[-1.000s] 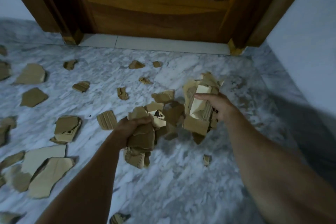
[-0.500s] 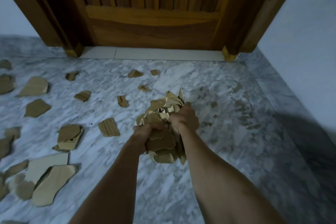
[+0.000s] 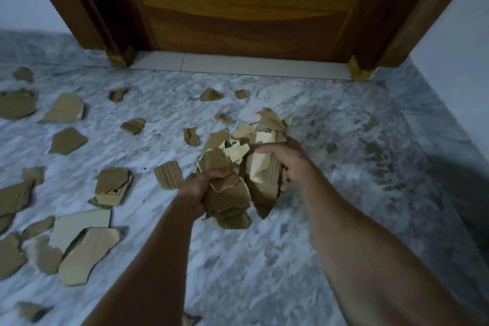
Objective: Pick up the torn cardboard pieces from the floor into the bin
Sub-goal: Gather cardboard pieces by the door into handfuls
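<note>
still on the floor [image 3: 264, 259], from the left edge up to the middle, many torn cardboard pieces [image 3: 87, 254] lie loose, some of them overlapping. going to the right, the left hand [image 3: 203, 190] has its fingers curled round a crumpled bundle of cardboard [image 3: 238, 174], taking it from below and from the side, and the right hand [image 3: 288, 159] grips the other side of the same bundle with the thumb on top. the two hands are close together, clamped on this one load, which is held above the floor in front of the wooden door [image 3: 246, 8].

to do this step well, the person probably should press the two halves together and support the bottom, because small pieces at the lower end look ready to slip out. turning slowly toward the bin seems wise.

the bin itself is not in view, so its place cannot be told. the fingers behind the bundle are hidden. the pieces at the left edge are cut off, and the whole view is a little blurred.
</note>
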Demonstrator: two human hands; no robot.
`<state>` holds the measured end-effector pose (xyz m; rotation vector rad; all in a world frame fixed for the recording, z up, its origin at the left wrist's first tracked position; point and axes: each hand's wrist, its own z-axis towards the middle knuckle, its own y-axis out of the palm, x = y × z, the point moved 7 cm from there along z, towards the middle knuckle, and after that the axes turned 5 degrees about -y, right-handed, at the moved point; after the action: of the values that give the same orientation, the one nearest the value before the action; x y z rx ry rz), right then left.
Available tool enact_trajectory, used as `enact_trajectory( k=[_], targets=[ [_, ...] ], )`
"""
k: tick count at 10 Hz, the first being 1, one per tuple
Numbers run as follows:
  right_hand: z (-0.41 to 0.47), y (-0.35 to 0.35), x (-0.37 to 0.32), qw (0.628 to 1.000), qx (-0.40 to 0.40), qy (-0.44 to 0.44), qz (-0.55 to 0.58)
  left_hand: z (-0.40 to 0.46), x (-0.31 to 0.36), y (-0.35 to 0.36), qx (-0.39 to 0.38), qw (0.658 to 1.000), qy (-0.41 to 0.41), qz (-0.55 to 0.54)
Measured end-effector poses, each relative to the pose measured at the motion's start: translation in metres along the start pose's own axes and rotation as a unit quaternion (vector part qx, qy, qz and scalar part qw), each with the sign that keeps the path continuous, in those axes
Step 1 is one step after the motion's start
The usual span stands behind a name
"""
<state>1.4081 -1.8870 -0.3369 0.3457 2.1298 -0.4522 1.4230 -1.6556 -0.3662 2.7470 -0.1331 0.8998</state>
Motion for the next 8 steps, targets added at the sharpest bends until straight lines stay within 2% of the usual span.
enact_trajectory(
  k=[1, 2, 3, 4, 5, 6, 7, 8],
  targets=[
    [0.01, -0.017, 0.001, 0.997, -0.028, 0.013, -0.069, 0.008, 0.024, -0.033, 0.053, 0.998, 0.023, 0.007],
    [0.008, 0.001, 0.009, 0.976, -0.106, 0.05, -0.183, 0.025, 0.04, -0.078, 0.106, 0.994, 0.002, 0.036],
    [0.011, 0.032, 0.018, 0.949, -0.128, 0.062, -0.281, 0.045, 0.038, -0.089, 0.091, 0.985, -0.054, 0.138],
    [0.023, 0.044, 0.021, 0.927, -0.09, 0.062, -0.358, 0.049, 0.043, -0.087, 0.139, 0.971, -0.05, 0.187],
    [0.021, 0.043, 0.021, 0.883, -0.051, 0.089, -0.459, 0.058, 0.05, -0.093, 0.208, 0.947, -0.018, 0.243],
    [0.02, 0.046, 0.017, 0.869, -0.037, 0.092, -0.486, 0.067, 0.048, -0.099, 0.225, 0.926, -0.018, 0.303],
    [0.018, 0.048, 0.022, 0.892, -0.033, 0.077, -0.444, 0.086, 0.043, -0.108, 0.225, 0.928, -0.008, 0.298],
    [0.017, 0.039, 0.029, 0.924, -0.007, 0.076, -0.375, 0.052, 0.051, -0.083, 0.212, 0.927, 0.029, 0.307]
  ],
)
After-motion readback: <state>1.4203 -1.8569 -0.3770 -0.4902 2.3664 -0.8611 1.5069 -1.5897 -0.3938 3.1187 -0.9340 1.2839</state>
